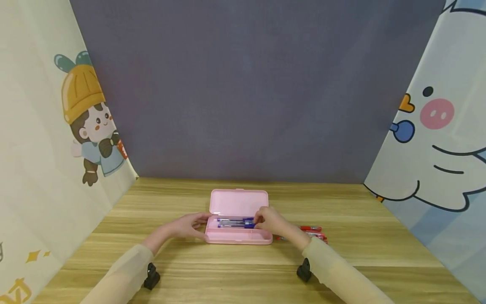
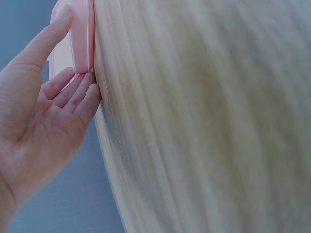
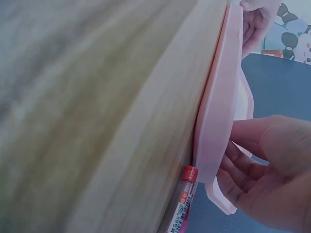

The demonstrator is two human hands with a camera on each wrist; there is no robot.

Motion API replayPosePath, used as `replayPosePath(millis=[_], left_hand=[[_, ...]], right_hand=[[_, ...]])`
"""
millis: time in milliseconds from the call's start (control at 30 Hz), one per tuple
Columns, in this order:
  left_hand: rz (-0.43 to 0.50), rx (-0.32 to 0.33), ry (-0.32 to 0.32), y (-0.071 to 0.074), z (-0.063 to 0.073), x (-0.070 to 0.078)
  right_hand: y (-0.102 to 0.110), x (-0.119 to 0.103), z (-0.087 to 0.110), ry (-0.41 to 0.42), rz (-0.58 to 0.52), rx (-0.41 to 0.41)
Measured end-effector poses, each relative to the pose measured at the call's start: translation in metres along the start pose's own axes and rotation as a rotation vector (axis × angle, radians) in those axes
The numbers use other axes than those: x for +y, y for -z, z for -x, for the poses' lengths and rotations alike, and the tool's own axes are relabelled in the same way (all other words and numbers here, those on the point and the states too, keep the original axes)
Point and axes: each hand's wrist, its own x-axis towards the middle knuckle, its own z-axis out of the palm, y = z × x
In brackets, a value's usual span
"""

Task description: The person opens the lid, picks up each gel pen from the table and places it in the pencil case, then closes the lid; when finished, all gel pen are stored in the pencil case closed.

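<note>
A pink pencil case [image 1: 239, 242] lies on the table with its lid [image 1: 239, 202] raised at the back. Several clear pens with blue caps [image 1: 235, 222] lie side by side in its rear compartment. My left hand [image 1: 187, 225] touches the case's left end, thumb by the front corner and nearly straight fingers by the back one. In the left wrist view, that hand's fingertips [image 2: 87, 87] rest against the end wall. My right hand [image 1: 271, 220] reaches into the case and pinches a blue pen at its capped end. The right wrist view hides those fingertips behind the case wall.
Several red pens [image 1: 313, 233] lie on the table just right of the case, below my right forearm. One red-ended pen [image 3: 184, 201] sits close to the case's end. A dark grey panel [image 1: 243, 93] stands behind the wooden table [image 1: 228, 278].
</note>
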Motion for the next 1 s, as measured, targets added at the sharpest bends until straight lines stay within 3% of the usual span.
replayPosePath(millis=[433, 800, 1000], left_hand=[[-0.019, 0.007, 0.008, 0.000, 0.000, -0.001], [-0.012, 0.012, 0.015, -0.001, -0.001, 0.000], [0.000, 0.007, 0.014, 0.000, -0.001, 0.001]], right_hand=[[0.003, -0.001, 0.000, -0.029, -0.021, 0.021], [0.014, 0.011, 0.006, 0.082, -0.103, 0.044], [0.023, 0.014, 0.015, 0.082, -0.142, 0.028]])
